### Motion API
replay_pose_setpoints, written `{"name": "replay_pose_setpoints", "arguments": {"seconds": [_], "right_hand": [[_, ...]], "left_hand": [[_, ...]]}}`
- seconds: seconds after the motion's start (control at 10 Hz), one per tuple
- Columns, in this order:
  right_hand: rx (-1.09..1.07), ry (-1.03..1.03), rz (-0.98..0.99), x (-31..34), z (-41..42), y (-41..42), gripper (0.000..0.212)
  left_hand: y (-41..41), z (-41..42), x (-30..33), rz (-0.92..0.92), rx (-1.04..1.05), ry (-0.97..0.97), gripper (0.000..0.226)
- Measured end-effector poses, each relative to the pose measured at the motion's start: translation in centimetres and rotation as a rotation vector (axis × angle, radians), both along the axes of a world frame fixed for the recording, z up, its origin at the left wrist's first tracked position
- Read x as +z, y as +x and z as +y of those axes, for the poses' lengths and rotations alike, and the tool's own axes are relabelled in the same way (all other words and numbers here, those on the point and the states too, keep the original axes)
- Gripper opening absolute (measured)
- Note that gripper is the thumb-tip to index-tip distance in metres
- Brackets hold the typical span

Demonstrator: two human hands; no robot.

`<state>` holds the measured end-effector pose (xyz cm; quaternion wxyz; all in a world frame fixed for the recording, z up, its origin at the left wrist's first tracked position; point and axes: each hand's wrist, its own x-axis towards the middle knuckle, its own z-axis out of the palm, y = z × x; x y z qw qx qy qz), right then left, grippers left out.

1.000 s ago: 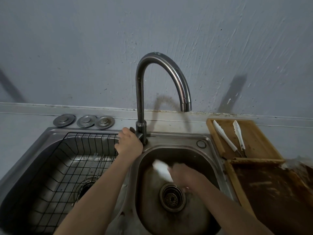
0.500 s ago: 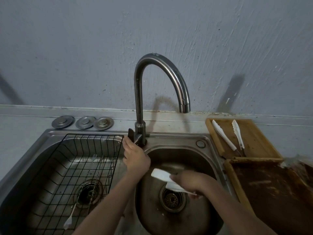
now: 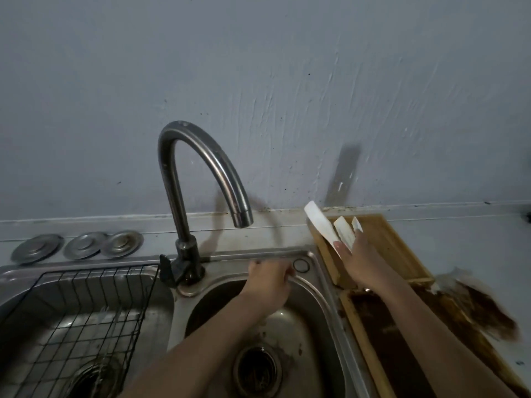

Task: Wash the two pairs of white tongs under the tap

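Observation:
My right hand [image 3: 363, 261] is over the wooden tray [image 3: 399, 248] right of the sink, shut on a pair of white tongs [image 3: 319, 225] whose arm points up and left. Two more white tong tips [image 3: 344, 232] show just beside it above my fingers; I cannot tell which pair they belong to. My left hand [image 3: 268, 282] is blurred, with fingers curled at the back rim of the right basin [image 3: 319, 294], and I see nothing in it. The curved metal tap [image 3: 201, 156] stands over the basin with no water visible.
A black wire basket [image 3: 86, 305] fills the left basin. Three metal drain lids [image 3: 80, 245] lie on the ledge behind it. A second wooden tray [image 3: 390, 340] with brown residue lies nearer me on the right. The right basin's drain [image 3: 257, 369] is open.
My right hand carried the white tongs out of the right basin, up and right to the wooden tray. My left hand left the tap lever and moved right to the basin's rim.

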<state>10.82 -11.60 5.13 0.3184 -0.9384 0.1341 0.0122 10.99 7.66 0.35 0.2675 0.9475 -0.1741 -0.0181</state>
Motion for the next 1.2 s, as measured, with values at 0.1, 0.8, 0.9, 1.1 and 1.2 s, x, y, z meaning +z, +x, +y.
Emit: {"name": "replay_pose_setpoints", "arguments": {"seconds": [0.1, 0.8, 0.9, 1.1, 1.2], "right_hand": [[-0.104, -0.028, -0.080, -0.4, -3.1, 1.4, 0.065], [-0.260, -0.082, -0.075, -8.2, -9.5, 5.5, 0.066], [-0.258, -0.076, -0.086, -8.2, -9.2, 5.2, 0.056], [-0.196, -0.200, -0.058, -6.6, -8.8, 4.0, 0.046], [-0.159, -0.217, -0.080, -5.4, -8.3, 3.0, 0.042]], "left_hand": [[2.3, -3.1, 1.4, -0.057, -0.084, 0.007, 0.024], [7.4, -10.6, -4.2, -0.042, -0.317, 0.171, 0.040], [7.6, -10.5, -4.4, 0.013, -0.313, 0.136, 0.039], [6.4, -10.3, -3.0, 0.040, -0.258, 0.129, 0.039], [5.6, -9.7, -1.4, 0.076, -0.202, 0.087, 0.041]]}}
